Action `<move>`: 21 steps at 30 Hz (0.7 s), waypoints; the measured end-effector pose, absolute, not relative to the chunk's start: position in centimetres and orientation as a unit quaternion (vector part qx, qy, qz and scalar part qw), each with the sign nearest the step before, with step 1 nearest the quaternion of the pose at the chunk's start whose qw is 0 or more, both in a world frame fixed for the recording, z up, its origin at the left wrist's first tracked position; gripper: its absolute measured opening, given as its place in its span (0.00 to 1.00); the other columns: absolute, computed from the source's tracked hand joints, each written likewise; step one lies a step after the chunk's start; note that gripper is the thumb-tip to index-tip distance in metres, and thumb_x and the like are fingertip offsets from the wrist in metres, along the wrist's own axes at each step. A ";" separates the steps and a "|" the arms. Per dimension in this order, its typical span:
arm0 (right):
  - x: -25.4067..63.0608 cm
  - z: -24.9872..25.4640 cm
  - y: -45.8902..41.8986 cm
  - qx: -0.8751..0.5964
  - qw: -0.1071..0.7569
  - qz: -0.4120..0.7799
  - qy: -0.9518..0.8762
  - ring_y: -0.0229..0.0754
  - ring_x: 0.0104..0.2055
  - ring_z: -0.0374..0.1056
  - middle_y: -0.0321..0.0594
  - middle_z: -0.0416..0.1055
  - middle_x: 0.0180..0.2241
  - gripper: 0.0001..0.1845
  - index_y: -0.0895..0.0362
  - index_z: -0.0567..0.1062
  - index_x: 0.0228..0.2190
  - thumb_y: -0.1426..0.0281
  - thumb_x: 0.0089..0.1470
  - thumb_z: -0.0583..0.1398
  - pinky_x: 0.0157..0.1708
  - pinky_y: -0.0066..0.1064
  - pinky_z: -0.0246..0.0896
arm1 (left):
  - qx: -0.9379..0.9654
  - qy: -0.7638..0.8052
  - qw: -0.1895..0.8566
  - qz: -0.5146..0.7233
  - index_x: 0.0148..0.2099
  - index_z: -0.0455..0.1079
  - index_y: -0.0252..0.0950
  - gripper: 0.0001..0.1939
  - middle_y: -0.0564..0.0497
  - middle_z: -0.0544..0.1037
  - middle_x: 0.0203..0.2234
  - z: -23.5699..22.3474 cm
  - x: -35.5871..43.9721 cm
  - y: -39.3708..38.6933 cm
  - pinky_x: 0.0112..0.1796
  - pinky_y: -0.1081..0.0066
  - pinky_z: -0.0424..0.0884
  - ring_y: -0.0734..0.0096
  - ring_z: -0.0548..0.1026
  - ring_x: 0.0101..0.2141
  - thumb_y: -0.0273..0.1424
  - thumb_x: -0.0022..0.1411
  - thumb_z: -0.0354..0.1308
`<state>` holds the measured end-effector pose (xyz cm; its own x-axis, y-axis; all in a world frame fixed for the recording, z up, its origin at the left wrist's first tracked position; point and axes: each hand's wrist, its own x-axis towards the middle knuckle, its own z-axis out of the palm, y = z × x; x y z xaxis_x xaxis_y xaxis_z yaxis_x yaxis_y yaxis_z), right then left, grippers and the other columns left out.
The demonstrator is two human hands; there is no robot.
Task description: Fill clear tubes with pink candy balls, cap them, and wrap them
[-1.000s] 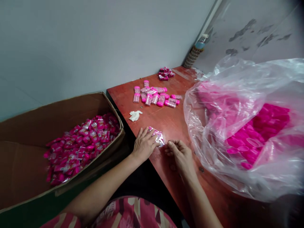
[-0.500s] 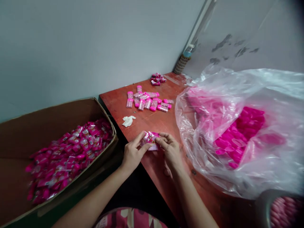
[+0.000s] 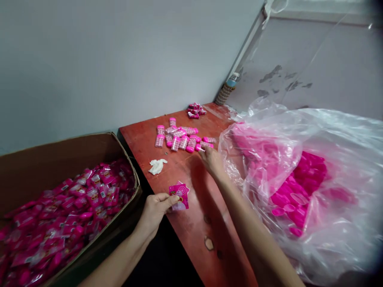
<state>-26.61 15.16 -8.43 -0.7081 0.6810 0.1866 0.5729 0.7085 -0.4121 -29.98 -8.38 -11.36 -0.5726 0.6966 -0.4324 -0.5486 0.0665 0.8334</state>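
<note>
My left hand (image 3: 156, 210) pinches several flat, printed pink plastic sleeves (image 3: 178, 196) between thumb and fingers, over the table's near edge. Farther up the table my right hand (image 3: 213, 160) reaches into a group of small clear jars (image 3: 176, 142) with pink lids and pale pink beads or sweets inside. Its fingertips close on one jar (image 3: 207, 144) at the group's right side, and part of that jar is hidden by the fingers. A crumpled white tissue (image 3: 157, 166) lies between my left hand and the jars.
At left stands a cardboard box (image 3: 135, 175) with many pink wrapped jars (image 3: 95, 195) inside. A large clear plastic bag (image 3: 257, 223) of pink plastic parts (image 3: 290, 183) covers the right of the red table (image 3: 191, 235). Wrapped pieces (image 3: 196, 111) and a bottle (image 3: 228, 88) are at the back.
My right hand has left the sleeves and moved forward to the jars. My left hand keeps the sleeves and is now lower and further left. The view has shifted slightly.
</note>
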 end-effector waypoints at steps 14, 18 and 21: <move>-24.1 -10.2 14.7 -0.359 0.084 0.100 -0.924 0.49 0.38 0.67 0.55 0.71 0.34 0.10 0.64 0.70 0.32 0.75 0.54 0.50 0.38 0.36 0.58 | -0.121 0.419 0.486 0.757 0.27 0.71 0.29 0.10 0.51 0.75 0.20 -10.7 -31.4 -8.0 0.24 0.75 0.72 0.75 0.73 0.21 0.29 0.42 0.68; -21.1 -9.0 8.1 -0.350 0.107 0.226 -0.903 0.40 0.25 0.68 0.40 0.71 0.25 0.18 0.58 0.67 0.31 0.63 0.60 0.43 0.24 0.29 0.61 | -0.167 0.364 0.465 0.790 0.30 0.71 0.30 0.06 0.49 0.77 0.23 -10.5 -31.3 -7.7 0.28 0.74 0.74 0.73 0.75 0.25 0.25 0.49 0.64; -19.1 -8.3 2.4 -0.339 0.146 0.565 -0.738 0.38 0.19 0.66 0.35 0.68 0.21 0.18 0.57 0.66 0.29 0.55 0.55 0.49 0.18 0.27 0.61 | -0.187 0.341 0.452 0.803 0.30 0.70 0.30 0.04 0.48 0.77 0.24 -10.4 -31.1 -7.5 0.30 0.71 0.75 0.70 0.76 0.26 0.24 0.50 0.62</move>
